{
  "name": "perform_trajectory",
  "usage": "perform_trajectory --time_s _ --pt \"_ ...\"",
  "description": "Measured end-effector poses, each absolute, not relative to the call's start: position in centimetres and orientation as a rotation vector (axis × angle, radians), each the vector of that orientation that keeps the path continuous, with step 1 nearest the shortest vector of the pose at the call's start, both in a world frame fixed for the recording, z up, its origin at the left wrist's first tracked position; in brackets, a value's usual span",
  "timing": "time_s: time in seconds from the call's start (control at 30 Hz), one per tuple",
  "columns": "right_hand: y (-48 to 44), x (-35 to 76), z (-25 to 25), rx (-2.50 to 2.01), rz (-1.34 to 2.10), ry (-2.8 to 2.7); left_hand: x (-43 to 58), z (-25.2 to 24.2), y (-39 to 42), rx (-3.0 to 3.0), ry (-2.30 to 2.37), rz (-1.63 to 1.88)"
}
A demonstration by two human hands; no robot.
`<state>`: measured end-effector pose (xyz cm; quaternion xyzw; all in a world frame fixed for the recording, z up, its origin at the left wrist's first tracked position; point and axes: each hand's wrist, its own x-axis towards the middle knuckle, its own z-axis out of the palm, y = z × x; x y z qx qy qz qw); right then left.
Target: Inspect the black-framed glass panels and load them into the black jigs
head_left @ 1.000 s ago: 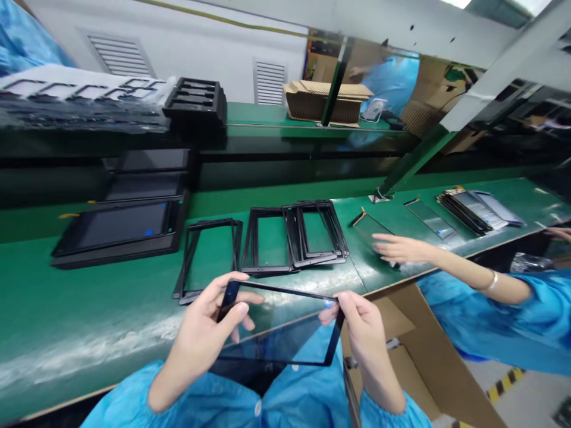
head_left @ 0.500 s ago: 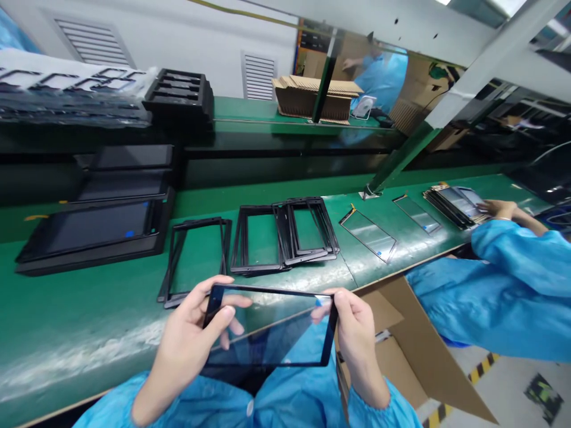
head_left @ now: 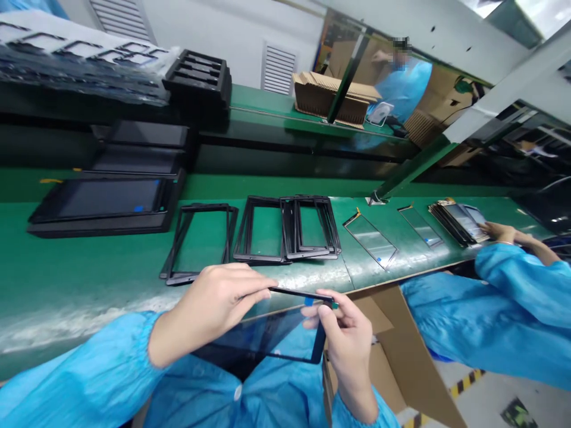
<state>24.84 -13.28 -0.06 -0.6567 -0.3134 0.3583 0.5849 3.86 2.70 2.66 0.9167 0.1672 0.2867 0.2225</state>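
Observation:
Between my hands, above my lap at the bench edge, is a clear glass touch panel [head_left: 267, 336] with a black border and a small blue tab near its right end. My left hand [head_left: 223, 297] pinches the far long edge near its middle, thumb below and fingers on top, covering the panel's left part. Around the right end, my right hand [head_left: 345, 333] is closed, its thumb on the near face and its fingers behind. Just beyond my left hand lie overlapping black rectangular frames [head_left: 173, 246] on the green bench.
More black frames [head_left: 263, 260] lie mid-bench. Two glass panels [head_left: 370, 241] rest to their right, then a panel stack [head_left: 455, 223] under a co-worker's hand [head_left: 499, 232]. Screens in black trays [head_left: 102, 229] stand at left. An open cardboard box [head_left: 428, 351] sits below the bench edge at right.
My left hand has moved from the panel's left end to the middle of its far edge. My right thumb has shifted onto the near face. The view has tilted slightly.

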Motion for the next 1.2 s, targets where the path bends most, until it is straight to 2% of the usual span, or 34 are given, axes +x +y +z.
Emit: perform_trajectory --time_s 0.13,0.27,0.43,0.63,1.0,1.2 --pt "-13.1 25.0 -0.2 -1.506 0.851 -0.742 3.8 2.7 2.0 2.533 0.496 0.835" --pt "-11.9 24.3 0.5 -1.408 0.977 -0.916 4.4 3.2 1.1 2.398 0.509 0.540" --pt "-10.8 24.7 0.3 -1.252 1.195 -0.774 4.8 2.6 0.6 1.727 0.699 0.380" --pt "-10.2 25.5 -1.3 -1.313 1.113 -0.611 3.8 1.2 -0.6 1.193 0.798 0.475" --pt "-10.4 24.7 0.5 -1.345 0.952 -0.769 2.9 1.3 -1.0 1.195 0.814 0.468" --pt "-9.6 23.3 0.9 -1.420 1.002 -1.057 3.0 2.2 -0.3 1.752 0.773 0.392"
